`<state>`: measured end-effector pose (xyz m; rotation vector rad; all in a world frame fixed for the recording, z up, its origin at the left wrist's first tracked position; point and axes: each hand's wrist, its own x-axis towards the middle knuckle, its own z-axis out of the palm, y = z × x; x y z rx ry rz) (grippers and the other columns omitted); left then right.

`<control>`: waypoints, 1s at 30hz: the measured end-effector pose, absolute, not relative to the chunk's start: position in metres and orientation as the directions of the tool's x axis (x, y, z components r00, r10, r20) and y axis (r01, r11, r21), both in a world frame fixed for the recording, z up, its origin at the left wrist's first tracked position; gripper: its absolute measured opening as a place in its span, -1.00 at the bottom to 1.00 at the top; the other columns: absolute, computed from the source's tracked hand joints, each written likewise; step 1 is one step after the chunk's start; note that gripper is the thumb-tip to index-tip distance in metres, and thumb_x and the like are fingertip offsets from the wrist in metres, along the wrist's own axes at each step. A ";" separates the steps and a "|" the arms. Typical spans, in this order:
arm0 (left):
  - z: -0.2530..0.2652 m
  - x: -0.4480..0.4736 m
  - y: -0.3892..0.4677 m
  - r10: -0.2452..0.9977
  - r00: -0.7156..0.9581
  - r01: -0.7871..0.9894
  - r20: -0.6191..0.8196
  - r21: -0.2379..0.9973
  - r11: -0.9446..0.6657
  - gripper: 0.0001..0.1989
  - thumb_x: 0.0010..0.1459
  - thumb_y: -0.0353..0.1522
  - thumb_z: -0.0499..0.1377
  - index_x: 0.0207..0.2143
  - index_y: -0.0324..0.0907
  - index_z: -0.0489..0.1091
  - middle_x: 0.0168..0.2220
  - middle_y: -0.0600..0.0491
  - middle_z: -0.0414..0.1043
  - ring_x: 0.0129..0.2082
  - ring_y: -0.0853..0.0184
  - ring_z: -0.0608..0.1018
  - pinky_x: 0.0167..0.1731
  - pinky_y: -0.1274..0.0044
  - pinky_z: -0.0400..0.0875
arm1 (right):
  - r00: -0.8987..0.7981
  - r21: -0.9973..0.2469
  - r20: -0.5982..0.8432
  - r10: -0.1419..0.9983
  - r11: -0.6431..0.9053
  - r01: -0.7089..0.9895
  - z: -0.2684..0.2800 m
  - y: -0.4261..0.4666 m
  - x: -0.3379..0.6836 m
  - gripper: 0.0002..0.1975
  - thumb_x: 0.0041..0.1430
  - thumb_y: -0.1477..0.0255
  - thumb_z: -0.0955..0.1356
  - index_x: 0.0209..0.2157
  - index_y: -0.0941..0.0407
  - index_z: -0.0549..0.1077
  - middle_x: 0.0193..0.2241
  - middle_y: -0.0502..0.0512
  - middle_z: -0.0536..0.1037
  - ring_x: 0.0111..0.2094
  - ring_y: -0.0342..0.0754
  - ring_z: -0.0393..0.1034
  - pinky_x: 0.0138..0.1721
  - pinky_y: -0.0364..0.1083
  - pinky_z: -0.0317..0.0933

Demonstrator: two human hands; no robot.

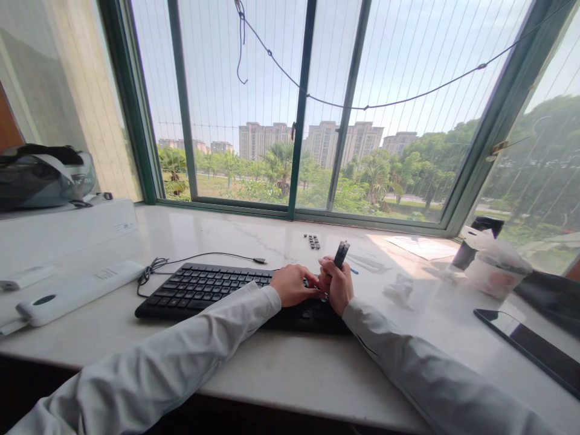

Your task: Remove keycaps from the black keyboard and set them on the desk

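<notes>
A black keyboard (pixel 203 287) lies on the white tabletop, its right part covered by my hands. My right hand (pixel 338 284) is closed in a fist around a dark, narrow tool (pixel 341 254). The tool's upper end, with a pale tip, sticks up out of the fist; its lower end is hidden and I cannot tell its kind. My left hand (pixel 294 285) rests over the right side of the keys, thumb and fingers drawn together against my right hand's fingertips. What they pinch is too small to make out. Several loose black keycaps (pixel 312 241) lie behind the keyboard.
The keyboard's cable (pixel 156 266) coils at its left, the USB plug (pixel 260 261) behind it. A white power strip-like object (pixel 86 293) and a box (pixel 67 232) with a helmet (pixel 45 175) are left. Crumpled plastic (pixel 401 290), a plastic tub (pixel 496 272) and a phone (pixel 530 347) lie right.
</notes>
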<state>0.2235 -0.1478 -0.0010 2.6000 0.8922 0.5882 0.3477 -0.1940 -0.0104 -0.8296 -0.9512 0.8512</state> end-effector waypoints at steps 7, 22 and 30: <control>-0.002 0.224 -0.145 0.686 0.686 0.551 0.243 0.442 -0.708 -0.62 -0.11 0.03 0.25 -0.33 0.02 0.59 -0.39 0.15 0.56 -0.37 0.31 0.53 -0.35 0.58 0.32 | 0.286 -0.844 0.458 0.842 0.513 -0.156 -0.015 -0.199 0.348 -0.62 -0.07 0.39 0.36 -0.75 0.08 0.09 -0.81 -0.17 0.00 -0.77 -0.29 -0.16 -0.73 -0.18 -0.30; 0.011 0.214 -0.138 0.475 0.534 0.360 0.700 0.320 -0.876 -0.78 0.14 -0.29 0.20 -0.15 -0.13 0.50 -0.20 0.08 0.55 -0.21 0.34 0.55 -0.11 0.55 0.36 | 0.329 -0.867 0.480 0.813 0.383 0.318 0.004 -0.187 0.390 -0.62 -0.02 0.10 0.39 -0.61 0.13 0.38 -0.76 -0.09 0.23 -0.68 -0.20 0.07 -0.64 -0.16 -0.04; 0.007 0.212 -0.133 0.408 0.547 0.423 0.731 0.179 -0.888 -0.78 0.17 -0.17 0.17 -0.23 -0.03 0.54 -0.26 0.10 0.55 -0.30 0.34 0.56 -0.28 0.56 0.38 | 0.022 -0.693 0.492 0.870 0.377 0.614 0.002 -0.186 0.391 -0.56 0.06 0.07 0.33 -0.34 0.17 0.60 -0.46 0.03 0.57 -0.36 -0.05 0.40 -0.34 -0.15 0.19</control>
